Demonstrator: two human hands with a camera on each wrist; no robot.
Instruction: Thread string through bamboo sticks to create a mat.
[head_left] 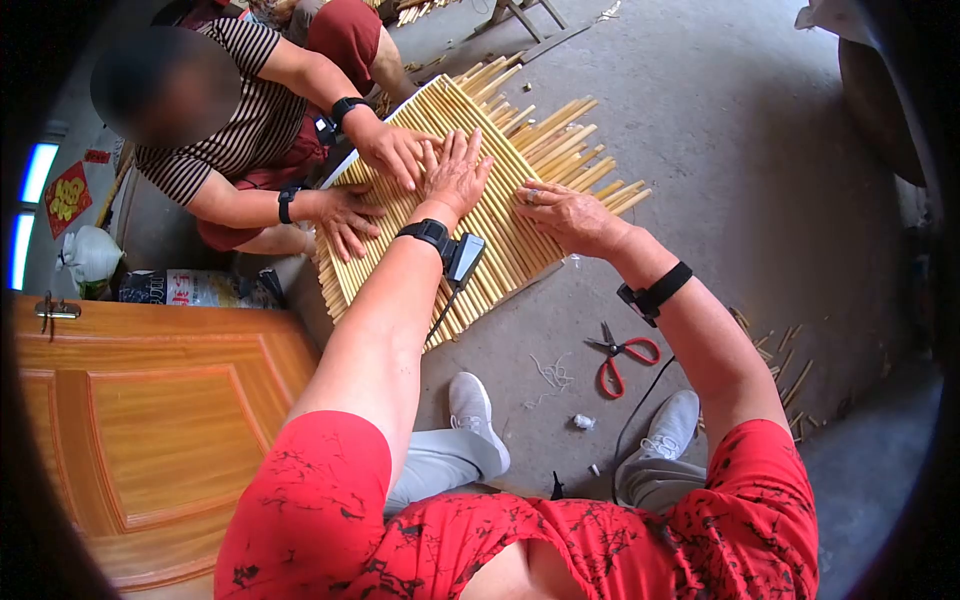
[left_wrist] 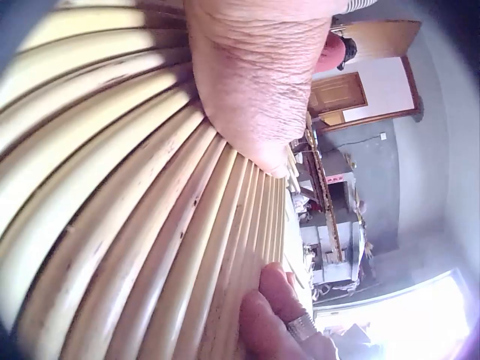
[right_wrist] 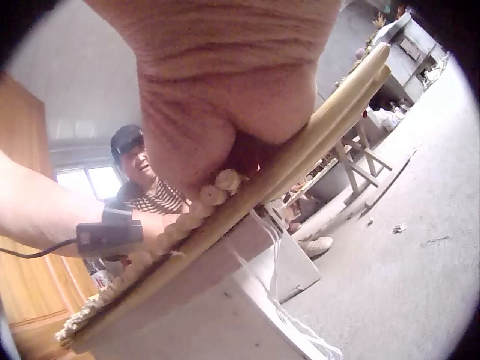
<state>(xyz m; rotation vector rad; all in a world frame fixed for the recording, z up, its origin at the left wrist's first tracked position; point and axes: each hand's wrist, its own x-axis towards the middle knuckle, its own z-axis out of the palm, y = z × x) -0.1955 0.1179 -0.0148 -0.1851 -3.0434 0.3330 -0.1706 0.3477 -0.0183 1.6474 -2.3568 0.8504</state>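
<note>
A mat of pale bamboo sticks [head_left: 500, 240] lies on a low board on the concrete floor. My left hand [head_left: 455, 172] lies flat on it, fingers straight and spread. In the left wrist view the palm [left_wrist: 255, 82] presses the sticks [left_wrist: 135, 225]. My right hand [head_left: 565, 215] sits at the mat's right edge with fingers curled over the sticks. The right wrist view shows that hand [right_wrist: 217, 97] gripping the stick edge [right_wrist: 330, 127]. Opposite me, a person in a striped shirt holds the mat down with both hands [head_left: 395, 150] [head_left: 345, 215].
Red-handled scissors [head_left: 622, 355] lie on the floor by my right forearm, with loose string nearby. Several loose sticks [head_left: 775, 360] are scattered at the right. A wooden door panel [head_left: 150, 420] lies at the left. My shoes [head_left: 475, 410] are near the board.
</note>
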